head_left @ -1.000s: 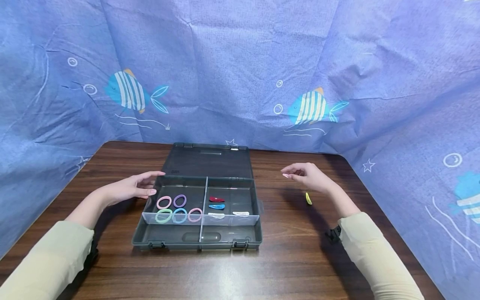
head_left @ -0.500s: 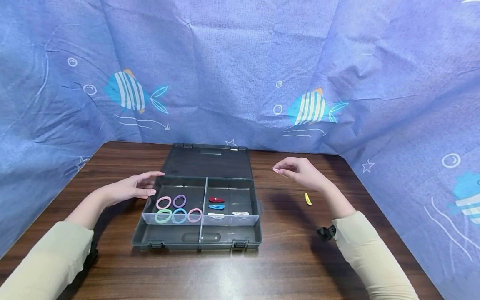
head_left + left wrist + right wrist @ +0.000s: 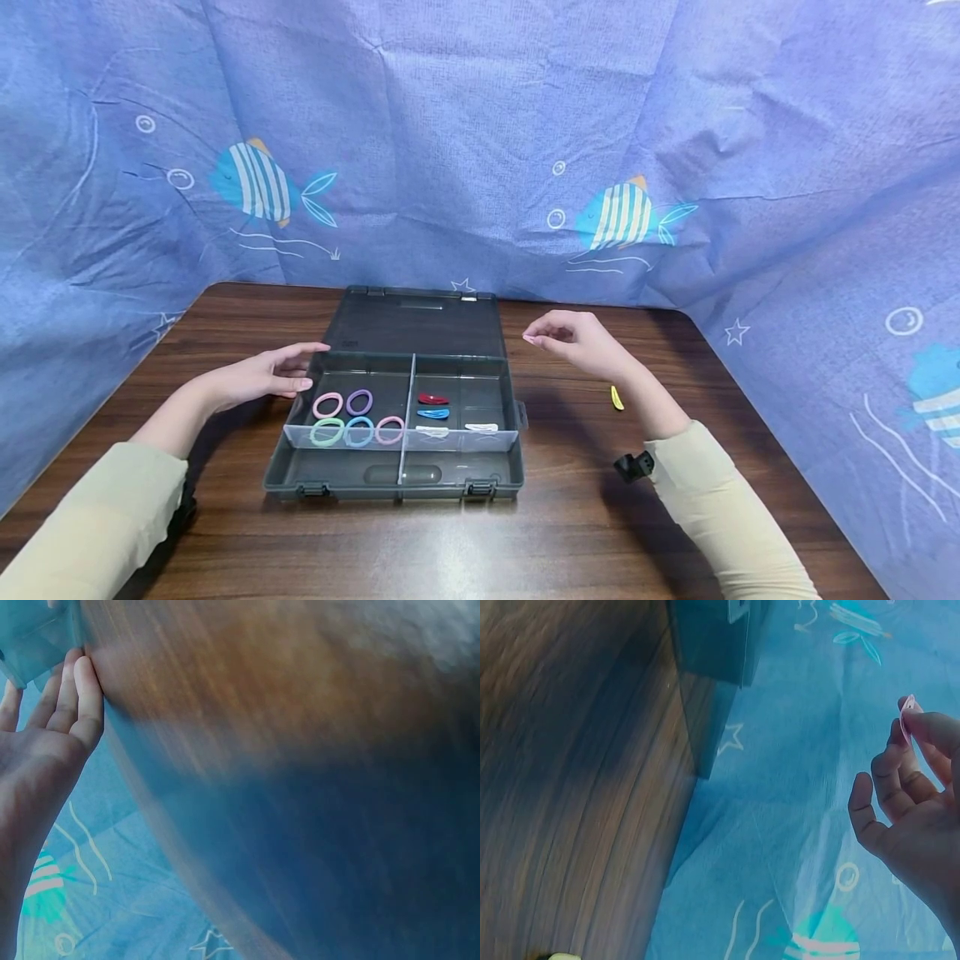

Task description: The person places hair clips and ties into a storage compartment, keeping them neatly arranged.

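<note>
My right hand pinches a pink snap hair clip between thumb and forefinger, above the table to the right of the box. At the left side of the dark see-through organizer box, my left hand rests its straight fingers against the wall, as the left wrist view also shows. In the box's back left compartment lie several hair ties, among them a purple one and a green one. The back right compartment bears a red clip, a blue clip and two white clips.
A yellow hair clip lies on the wooden table, right of the box. The box's lid is folded back flat behind it. A blue fish-print cloth hangs around the table's back and sides.
My right hand has moved left and slightly away from me toward the box, carrying the pink hair clip. The left hand and the box have stayed in place.
</note>
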`<state>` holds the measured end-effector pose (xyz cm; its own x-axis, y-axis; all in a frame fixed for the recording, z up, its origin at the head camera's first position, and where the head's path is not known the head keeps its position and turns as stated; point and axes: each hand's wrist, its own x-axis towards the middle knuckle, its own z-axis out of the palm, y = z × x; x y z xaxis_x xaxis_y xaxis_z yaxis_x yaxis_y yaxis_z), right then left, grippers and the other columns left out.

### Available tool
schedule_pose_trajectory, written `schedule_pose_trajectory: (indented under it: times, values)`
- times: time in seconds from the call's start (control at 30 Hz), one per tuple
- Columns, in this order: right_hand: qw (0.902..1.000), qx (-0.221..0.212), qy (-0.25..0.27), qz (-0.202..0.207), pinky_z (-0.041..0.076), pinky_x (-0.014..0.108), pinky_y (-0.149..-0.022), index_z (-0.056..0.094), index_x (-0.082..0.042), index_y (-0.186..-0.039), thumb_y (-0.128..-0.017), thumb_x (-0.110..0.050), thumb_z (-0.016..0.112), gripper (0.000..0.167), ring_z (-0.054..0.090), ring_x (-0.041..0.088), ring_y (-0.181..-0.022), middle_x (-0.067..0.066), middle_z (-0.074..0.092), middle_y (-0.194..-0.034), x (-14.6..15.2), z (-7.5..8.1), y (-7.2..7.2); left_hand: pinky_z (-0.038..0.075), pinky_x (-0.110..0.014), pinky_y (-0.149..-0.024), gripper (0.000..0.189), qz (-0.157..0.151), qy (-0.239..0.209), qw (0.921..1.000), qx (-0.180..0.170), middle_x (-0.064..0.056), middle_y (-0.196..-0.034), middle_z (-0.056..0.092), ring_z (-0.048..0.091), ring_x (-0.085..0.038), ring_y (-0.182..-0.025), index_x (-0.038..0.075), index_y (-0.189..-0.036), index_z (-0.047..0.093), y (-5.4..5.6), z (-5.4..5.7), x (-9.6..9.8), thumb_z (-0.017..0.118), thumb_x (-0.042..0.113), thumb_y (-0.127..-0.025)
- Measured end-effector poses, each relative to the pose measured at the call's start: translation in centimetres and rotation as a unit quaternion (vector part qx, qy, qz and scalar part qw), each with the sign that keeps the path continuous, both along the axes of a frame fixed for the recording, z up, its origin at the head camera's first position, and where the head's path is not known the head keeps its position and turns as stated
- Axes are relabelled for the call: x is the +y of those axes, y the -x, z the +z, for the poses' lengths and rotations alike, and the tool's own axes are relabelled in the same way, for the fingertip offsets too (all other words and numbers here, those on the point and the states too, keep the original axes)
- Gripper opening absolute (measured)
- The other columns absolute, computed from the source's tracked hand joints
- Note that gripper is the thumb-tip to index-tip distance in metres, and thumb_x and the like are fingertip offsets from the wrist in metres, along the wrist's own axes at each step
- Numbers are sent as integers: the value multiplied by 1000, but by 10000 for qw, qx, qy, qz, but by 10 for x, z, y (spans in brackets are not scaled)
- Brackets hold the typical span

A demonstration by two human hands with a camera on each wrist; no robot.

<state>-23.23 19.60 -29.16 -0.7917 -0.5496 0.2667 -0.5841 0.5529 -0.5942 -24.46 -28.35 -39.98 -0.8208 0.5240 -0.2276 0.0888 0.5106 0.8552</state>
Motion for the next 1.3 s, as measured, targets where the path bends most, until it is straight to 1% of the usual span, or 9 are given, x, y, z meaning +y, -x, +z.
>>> schedule_pose_trajectory:
  times: [0.13,0.37,0.5,0.63,0.73,0.93,1.07,1.17,1.3]
  values:
    - [9999,56,51,116,48,25,-67,70,-1,-97,-88,-2,63,11,59,16,-76,11,70,-90,-8,-5,1,40,-49,-100,61,6,-8,10000,-7,-26,-150,22,20,-46,-137,18,-149,25,0,0,0,56,25,-96]
    - [9989,63,258,386,48,30,-64,73,-7,-97,-88,-7,65,12,57,12,-73,6,71,-90,-14,-41,25,41,-47,-99,61,-5,-72,10000,-16,-25,-150,23,20,-45,-137,17,-148,25,0,0,1,56,23,-96]
    - [9981,17,255,565,47,29,-63,73,-12,-96,-89,-12,66,11,55,10,-71,5,71,-88,-21,-51,28,41,-48,-99,61,6,-77,10000,-28,-25,-150,21,19,-45,-137,18,-149,25,0,1,1,56,23,-96]
    - [9978,-2,98,655,47,28,-62,74,-16,-94,-89,-14,66,10,55,8,-68,-2,70,-85,-29,-58,29,40,-50,-100,61,17,-49,10000,-32,-25,-151,20,19,-46,-137,18,-148,25,0,2,1,56,24,-96]
    - [9974,-47,-38,714,48,26,-62,73,-16,-93,-88,-13,65,10,56,7,-69,-8,69,-85,-34,-65,30,39,-51,-100,61,30,-24,10000,-30,-25,-150,20,19,-46,-137,18,-148,25,-1,2,2,56,24,-96]
    - [9942,-274,-289,999,49,23,-65,74,-11,-93,-89,-14,65,10,57,5,-72,-8,70,-87,-42,-79,32,39,-51,-100,62,30,-41,10000,-62,-25,-151,20,18,-46,-137,18,-148,25,-1,1,2,56,24,-95]
    - [9904,-398,-559,1198,50,22,-65,73,-13,-92,-89,-16,66,8,56,3,-70,-8,70,-86,-46,-85,34,40,-51,-99,62,25,-39,10000,-59,-25,-151,19,18,-46,-137,18,-148,25,-1,1,2,56,24,-95]
    - [9871,-415,-771,1339,49,20,-65,73,-15,-90,-89,-14,66,7,56,2,-69,-8,69,-84,-48,-88,35,40,-51,-99,62,23,-14,10000,-42,-25,-151,19,19,-46,-137,18,-148,25,-1,0,1,56,25,-95]
    - [9812,-272,-1126,1546,49,19,-68,72,-16,-89,-87,-11,66,8,57,-1,-71,-10,69,-79,-50,-91,37,40,-52,-100,62,28,34,10000,6,-25,-151,19,19,-47,-137,18,-148,25,-1,0,0,56,25,-95]
